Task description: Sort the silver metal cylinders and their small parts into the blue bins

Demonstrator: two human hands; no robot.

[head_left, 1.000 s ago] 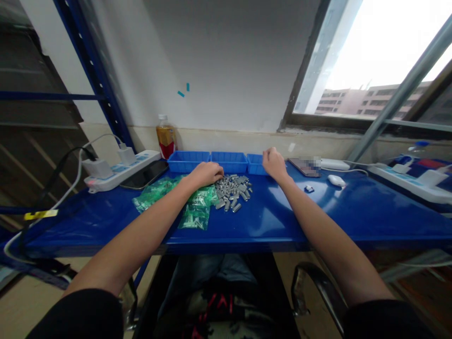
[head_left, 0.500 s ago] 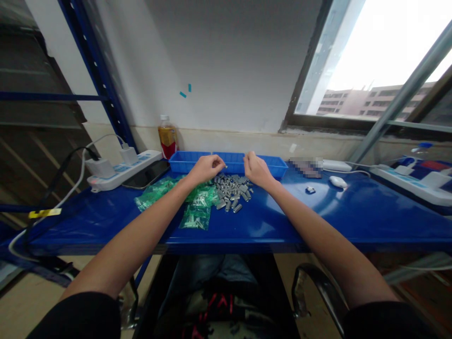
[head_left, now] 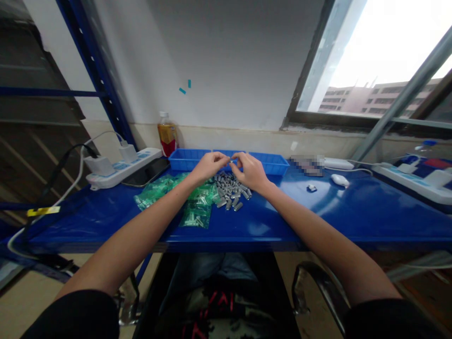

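My left hand (head_left: 212,167) and my right hand (head_left: 250,170) meet at their fingertips above a pile of small grey metal pieces (head_left: 231,190). Both hands are closed in a pinch. A tiny light-coloured part (head_left: 231,160) shows between the fingertips, too small to name. Behind the hands stands a blue plastic tray (head_left: 271,164), its middle partly hidden by them. Green plastic bags (head_left: 199,200) with small pale pieces in them lie to the left of the pile, partly under my left forearm.
At left are a power strip (head_left: 106,178), a dark phone (head_left: 146,172) and a bottle (head_left: 166,135). On the right lie a small white-and-dark item (head_left: 311,188), a white earphone case (head_left: 339,180) and another power strip (head_left: 416,181). The blue table's front edge (head_left: 233,246) is near my lap.
My right hand has moved left until its fingertips meet those of my left hand. My left hand has shifted slightly right. The pile and bags look the same.
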